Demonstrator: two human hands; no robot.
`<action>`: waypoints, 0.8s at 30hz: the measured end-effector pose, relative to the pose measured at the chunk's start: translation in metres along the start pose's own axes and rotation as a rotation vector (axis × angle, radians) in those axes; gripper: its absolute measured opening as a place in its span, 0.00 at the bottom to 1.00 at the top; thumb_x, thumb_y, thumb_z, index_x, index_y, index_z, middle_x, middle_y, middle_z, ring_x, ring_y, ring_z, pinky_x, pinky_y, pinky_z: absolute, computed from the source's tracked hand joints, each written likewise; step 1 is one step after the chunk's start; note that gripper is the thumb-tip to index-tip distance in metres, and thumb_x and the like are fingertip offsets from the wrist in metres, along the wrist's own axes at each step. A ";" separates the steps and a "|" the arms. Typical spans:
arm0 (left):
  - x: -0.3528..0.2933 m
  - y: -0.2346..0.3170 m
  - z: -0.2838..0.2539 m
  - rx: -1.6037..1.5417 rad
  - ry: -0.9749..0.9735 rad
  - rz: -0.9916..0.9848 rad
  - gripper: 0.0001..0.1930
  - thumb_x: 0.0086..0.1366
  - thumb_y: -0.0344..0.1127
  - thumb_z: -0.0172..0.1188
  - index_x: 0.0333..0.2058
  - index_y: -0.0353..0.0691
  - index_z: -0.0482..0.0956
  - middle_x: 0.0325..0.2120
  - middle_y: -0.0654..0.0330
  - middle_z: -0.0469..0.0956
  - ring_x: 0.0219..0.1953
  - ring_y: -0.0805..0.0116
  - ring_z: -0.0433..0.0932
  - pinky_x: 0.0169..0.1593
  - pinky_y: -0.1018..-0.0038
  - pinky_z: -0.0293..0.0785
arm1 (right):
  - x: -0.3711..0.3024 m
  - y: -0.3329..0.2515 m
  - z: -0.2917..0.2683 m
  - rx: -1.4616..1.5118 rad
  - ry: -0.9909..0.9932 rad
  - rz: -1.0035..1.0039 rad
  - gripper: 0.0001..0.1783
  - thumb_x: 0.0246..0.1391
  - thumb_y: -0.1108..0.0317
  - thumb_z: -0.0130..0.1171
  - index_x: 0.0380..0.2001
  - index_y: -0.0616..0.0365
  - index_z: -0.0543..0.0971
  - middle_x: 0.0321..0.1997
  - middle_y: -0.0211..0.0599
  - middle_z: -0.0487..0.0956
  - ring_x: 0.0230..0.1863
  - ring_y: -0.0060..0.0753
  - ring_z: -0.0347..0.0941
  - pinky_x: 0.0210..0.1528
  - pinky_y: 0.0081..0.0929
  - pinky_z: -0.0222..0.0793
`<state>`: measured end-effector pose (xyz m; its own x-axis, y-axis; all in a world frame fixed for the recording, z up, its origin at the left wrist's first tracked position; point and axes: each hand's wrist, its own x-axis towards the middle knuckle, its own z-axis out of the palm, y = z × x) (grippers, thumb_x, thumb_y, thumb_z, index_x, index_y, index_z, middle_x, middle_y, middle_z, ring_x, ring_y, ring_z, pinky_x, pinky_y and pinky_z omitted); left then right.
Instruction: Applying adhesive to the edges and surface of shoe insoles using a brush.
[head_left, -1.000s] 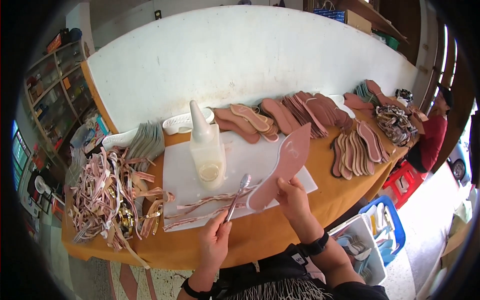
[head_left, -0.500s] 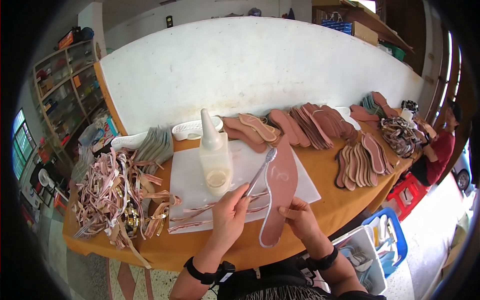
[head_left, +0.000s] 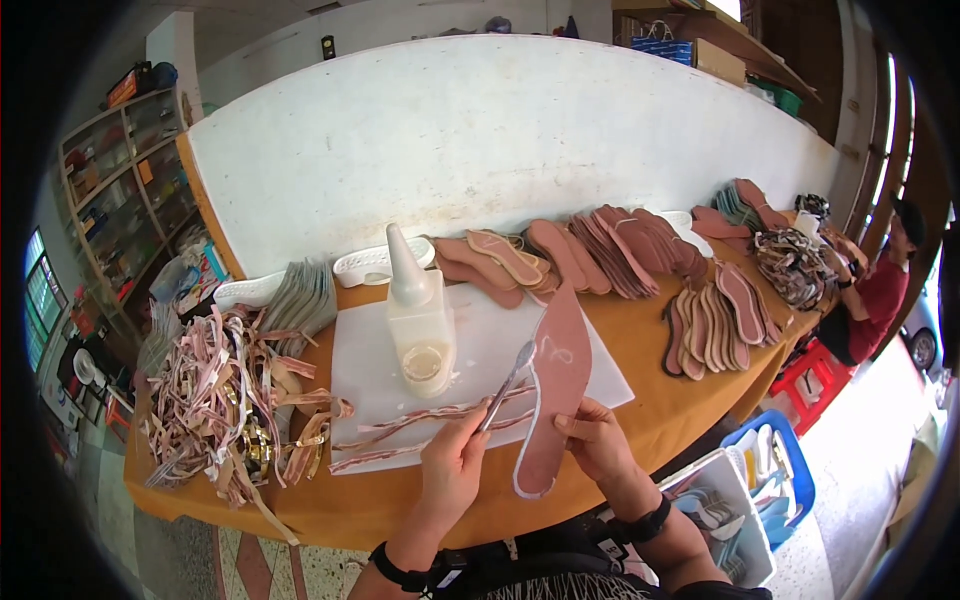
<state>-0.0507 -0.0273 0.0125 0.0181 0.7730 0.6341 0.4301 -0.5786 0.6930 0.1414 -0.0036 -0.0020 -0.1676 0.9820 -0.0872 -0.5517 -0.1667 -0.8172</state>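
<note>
My left hand (head_left: 452, 465) is closed round the handle of a thin brush (head_left: 506, 385). The brush's whitish tip rests by the upper left edge of a reddish-brown insole (head_left: 558, 385). That insole is tilted upright in my right hand (head_left: 600, 442), pinched near its middle with the thumb on the face. A white line of what looks like glue runs down its left edge, and a pale mark shows on its face. A white squeeze bottle (head_left: 420, 325) with a cone nozzle stands on a white sheet (head_left: 362, 350). Two patterned straps (head_left: 400, 455) lie on the sheet in front of it.
A heap of tangled straps (head_left: 205, 400) covers the table's left end. Stacked insoles (head_left: 610, 255) line the back under a white partition (head_left: 500, 140). More insoles (head_left: 710, 330) lie on the right. A white bin (head_left: 735, 480) and a blue basket (head_left: 800, 460) sit below; another person (head_left: 875, 300) sits beyond.
The brush tip has slid a little way down the insole's left edge, and my left hand has lowered slightly. My right hand still grips the insole. The whole view has shifted slightly.
</note>
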 end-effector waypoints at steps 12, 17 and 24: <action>-0.021 0.008 -0.010 -0.312 0.038 -0.394 0.13 0.58 0.24 0.53 0.43 0.33 0.72 0.24 0.65 0.70 0.24 0.80 0.62 0.29 0.82 0.62 | -0.002 -0.004 0.004 0.106 0.008 -0.041 0.09 0.48 0.77 0.54 0.35 0.55 0.77 0.32 0.23 0.75 0.28 0.15 0.65 0.29 0.14 0.58; 0.009 0.014 -0.008 -0.123 0.043 -0.189 0.13 0.57 0.25 0.54 0.43 0.35 0.72 0.21 0.63 0.69 0.22 0.77 0.63 0.28 0.81 0.62 | -0.009 0.002 0.006 0.047 -0.024 -0.009 0.10 0.48 0.76 0.55 0.36 0.55 0.77 0.32 0.22 0.75 0.30 0.14 0.67 0.30 0.14 0.60; 0.031 0.016 -0.001 0.179 0.006 0.143 0.16 0.55 0.24 0.55 0.44 0.41 0.73 0.19 0.59 0.69 0.21 0.65 0.69 0.25 0.75 0.66 | -0.016 0.006 0.001 -0.041 -0.015 -0.056 0.10 0.46 0.76 0.57 0.35 0.54 0.77 0.32 0.22 0.77 0.30 0.15 0.69 0.32 0.15 0.63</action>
<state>-0.0446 -0.0124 0.0436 0.0850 0.6847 0.7239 0.5765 -0.6263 0.5247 0.1396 -0.0200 -0.0052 -0.1501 0.9881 -0.0326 -0.5269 -0.1079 -0.8430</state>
